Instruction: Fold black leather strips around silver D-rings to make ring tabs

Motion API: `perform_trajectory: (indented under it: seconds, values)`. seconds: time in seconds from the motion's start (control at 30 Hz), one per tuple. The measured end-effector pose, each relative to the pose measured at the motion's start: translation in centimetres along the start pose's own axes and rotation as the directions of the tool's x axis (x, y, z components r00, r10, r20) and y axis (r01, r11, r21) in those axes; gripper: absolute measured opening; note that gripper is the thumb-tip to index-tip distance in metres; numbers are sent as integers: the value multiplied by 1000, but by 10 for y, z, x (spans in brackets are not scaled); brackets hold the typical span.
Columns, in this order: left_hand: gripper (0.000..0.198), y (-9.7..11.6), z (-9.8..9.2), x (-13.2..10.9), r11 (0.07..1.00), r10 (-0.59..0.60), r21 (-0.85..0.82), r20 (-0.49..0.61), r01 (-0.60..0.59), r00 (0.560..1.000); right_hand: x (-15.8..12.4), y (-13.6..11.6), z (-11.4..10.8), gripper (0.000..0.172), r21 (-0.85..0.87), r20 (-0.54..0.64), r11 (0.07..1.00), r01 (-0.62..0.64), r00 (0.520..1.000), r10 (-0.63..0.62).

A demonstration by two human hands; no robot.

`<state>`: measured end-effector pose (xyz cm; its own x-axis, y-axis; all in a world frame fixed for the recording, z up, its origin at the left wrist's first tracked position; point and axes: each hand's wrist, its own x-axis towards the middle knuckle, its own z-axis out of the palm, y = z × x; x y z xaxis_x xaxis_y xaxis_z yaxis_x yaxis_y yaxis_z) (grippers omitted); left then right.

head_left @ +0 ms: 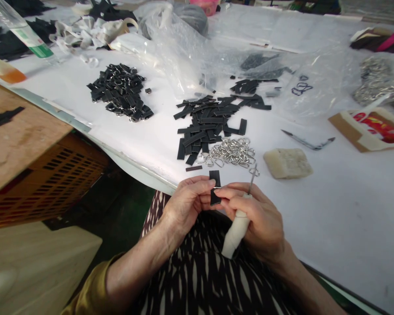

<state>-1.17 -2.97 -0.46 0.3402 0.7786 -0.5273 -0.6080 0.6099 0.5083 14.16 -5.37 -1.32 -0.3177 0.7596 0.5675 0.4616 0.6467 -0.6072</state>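
Note:
Between my two hands is a short black strap (pixel 214 177), with a glint of metal across its middle that looks like a D-ring. My left hand (pixel 187 201) pinches the strap between thumb and fingers. The fingertips of my right hand (pixel 258 216) touch its lower part, while the same hand grips a brush-like tool (pixel 236 234) with a white wrapped handle and thin metal tip pointing up. Just beyond lie a heap of silver D-rings (pixel 233 152) and a pile of loose black strips (pixel 206 118).
Left stands a pile of black straps with rings (pixel 120 92). To the right are a whitish block (pixel 288 163), a pointed metal tool (pixel 308 141) and a cardboard box (pixel 351 133). Clear plastic bags (pixel 190 52) lie behind. A slatted crate (pixel 52 179) stands below the table's left edge.

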Motion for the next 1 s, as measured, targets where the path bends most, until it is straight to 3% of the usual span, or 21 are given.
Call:
perform_trajectory:
  seconds: [0.2, 0.33, 0.47, 0.57, 0.77, 1.0]
  values:
    - [7, -10, 2, -2, 978, 148, 160, -70, -135, 987, 2, -8, 5, 19, 122, -127, 978, -172, 974, 187]
    - [9, -14, 4, -7, 933, 236, 284, -19, -221, 972, 7, -14, 6, 16, 164, -166, 927, -338, 917, 364]
    - [14, -18, 1, -11, 903, 297, 312, 44, -296, 954, 10, -17, 2, 12, 207, -126, 858, -470, 857, 500]
    - [16, -17, 1, -13, 884, 307, 344, 82, -316, 948, 10, -17, 0, 11, 209, -91, 828, -520, 833, 546]
    - [14, -13, 9, -17, 848, 288, 471, -25, -243, 957, 10, -16, 0, 11, 229, -64, 811, -539, 823, 565]
    - [14, -15, 6, -16, 820, 305, 508, 6, -266, 952, 14, -16, -2, 14, 333, -19, 763, -554, 805, 592]
